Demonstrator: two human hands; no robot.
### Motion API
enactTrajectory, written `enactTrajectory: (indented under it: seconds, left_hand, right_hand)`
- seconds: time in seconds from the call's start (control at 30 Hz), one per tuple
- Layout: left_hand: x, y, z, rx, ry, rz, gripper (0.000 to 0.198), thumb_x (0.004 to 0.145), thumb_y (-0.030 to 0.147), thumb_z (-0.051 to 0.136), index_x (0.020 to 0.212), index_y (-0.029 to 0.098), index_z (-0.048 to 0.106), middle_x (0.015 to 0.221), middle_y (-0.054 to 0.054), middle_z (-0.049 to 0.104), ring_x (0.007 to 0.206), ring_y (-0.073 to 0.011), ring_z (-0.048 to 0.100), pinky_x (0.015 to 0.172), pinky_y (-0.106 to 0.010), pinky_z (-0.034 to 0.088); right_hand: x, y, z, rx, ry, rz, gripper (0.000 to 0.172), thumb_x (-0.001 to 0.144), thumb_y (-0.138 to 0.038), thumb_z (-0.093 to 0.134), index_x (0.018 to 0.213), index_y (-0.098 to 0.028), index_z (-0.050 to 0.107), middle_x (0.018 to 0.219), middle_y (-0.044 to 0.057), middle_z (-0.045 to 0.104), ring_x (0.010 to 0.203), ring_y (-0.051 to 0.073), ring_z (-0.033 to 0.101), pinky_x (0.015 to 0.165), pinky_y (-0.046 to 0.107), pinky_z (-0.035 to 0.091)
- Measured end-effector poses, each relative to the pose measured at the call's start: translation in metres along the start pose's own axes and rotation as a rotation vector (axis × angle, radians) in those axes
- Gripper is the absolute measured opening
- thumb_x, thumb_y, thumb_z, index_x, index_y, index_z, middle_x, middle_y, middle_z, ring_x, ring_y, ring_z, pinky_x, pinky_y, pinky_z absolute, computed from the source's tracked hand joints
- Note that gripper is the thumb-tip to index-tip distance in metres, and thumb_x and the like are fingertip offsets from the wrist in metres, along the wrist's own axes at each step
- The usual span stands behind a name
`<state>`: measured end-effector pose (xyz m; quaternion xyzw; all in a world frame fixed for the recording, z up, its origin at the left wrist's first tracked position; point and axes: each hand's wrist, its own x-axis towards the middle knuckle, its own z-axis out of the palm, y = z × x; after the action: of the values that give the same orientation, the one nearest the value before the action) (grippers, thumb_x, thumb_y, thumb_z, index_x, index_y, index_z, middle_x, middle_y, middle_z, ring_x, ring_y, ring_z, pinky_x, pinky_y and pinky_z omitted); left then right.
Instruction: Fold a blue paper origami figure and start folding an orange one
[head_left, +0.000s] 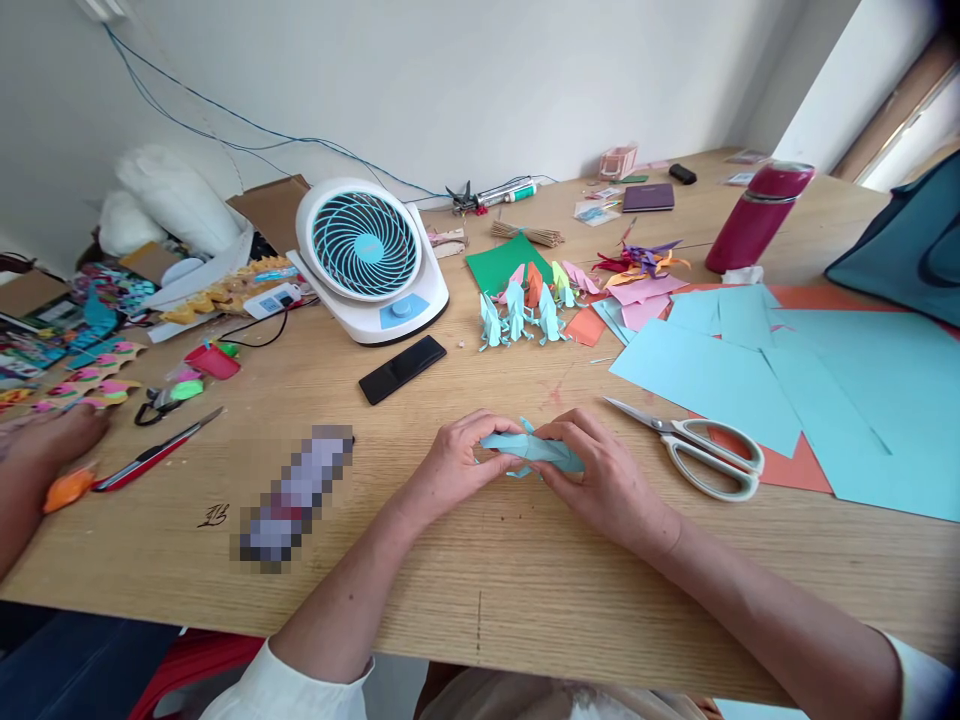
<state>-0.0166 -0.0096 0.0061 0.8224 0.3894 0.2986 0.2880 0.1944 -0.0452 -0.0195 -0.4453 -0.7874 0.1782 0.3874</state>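
Observation:
Between my two hands is a light blue folded paper figure (551, 452), held just above the table. My left hand (461, 460) pinches its left end between thumb and fingers. On the other end, my right hand (600, 475) is closed, with thumb below and fingers over the top. Thin blue points of the figure stick out above and below the grip; part of it is hidden by my fingers. Beyond my hands, several similar folded paper figures (517, 312) stand in a group, blue in front and pink, orange and yellow-green behind.
Scissors (697, 450) lie right of my hands beside blue paper sheets (712, 375). A white fan (367, 250), a black phone (403, 369), a magenta bottle (759, 218) and a green sheet (510, 262) are farther back. At left, another person's hand (64, 435) rests near a red cutter (157, 450).

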Motion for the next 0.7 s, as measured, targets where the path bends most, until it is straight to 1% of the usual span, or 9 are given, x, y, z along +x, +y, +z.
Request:
enactTrajectory:
  seconds: [0.1,0.2,0.47,0.7]
  left_hand:
    - [0.0001,0.0006,0.0004,-0.009,0.039,0.028,0.026,0.078,0.012,0.075,0.102,0.021,0.069,0.102,-0.002,0.072,0.096,-0.0177,0.067,0.087,-0.029,0.051]
    - [0.0003,0.0015,0.0003,-0.013,0.048,0.043,0.025,0.078,0.013,0.076,0.101,0.021,0.069,0.101,-0.003,0.072,0.094,-0.0179,0.067,0.087,-0.029,0.052]
    - [-0.0005,0.0009,-0.0003,-0.017,0.012,0.044,0.023,0.08,0.014,0.075,0.101,0.021,0.069,0.101,-0.004,0.072,0.096,-0.0182,0.067,0.088,-0.03,0.051]
    - [-0.001,0.001,-0.0005,-0.002,-0.013,0.066,0.023,0.08,0.015,0.075,0.101,0.021,0.068,0.1,-0.004,0.071,0.094,-0.0184,0.067,0.086,-0.03,0.05]
  right_hand:
    - [-0.0007,0.0008,0.0006,0.036,0.009,0.006,0.018,0.091,-0.024,0.062,0.107,-0.023,0.054,0.101,0.008,0.061,0.087,0.023,0.062,0.073,0.037,0.051]
    - [-0.0011,0.0005,0.0005,0.042,0.004,0.011,0.015,0.092,-0.024,0.061,0.105,-0.024,0.054,0.1,0.008,0.061,0.085,0.022,0.062,0.072,0.036,0.051]
    - [0.0,0.0005,-0.0021,0.056,-0.025,0.011,0.02,0.09,-0.024,0.064,0.109,-0.024,0.06,0.102,0.008,0.06,0.084,0.022,0.061,0.07,0.036,0.052]
    - [0.0004,0.0025,-0.0031,0.096,-0.039,-0.034,0.018,0.091,-0.024,0.063,0.107,-0.024,0.056,0.1,0.008,0.057,0.089,0.023,0.058,0.074,0.038,0.052]
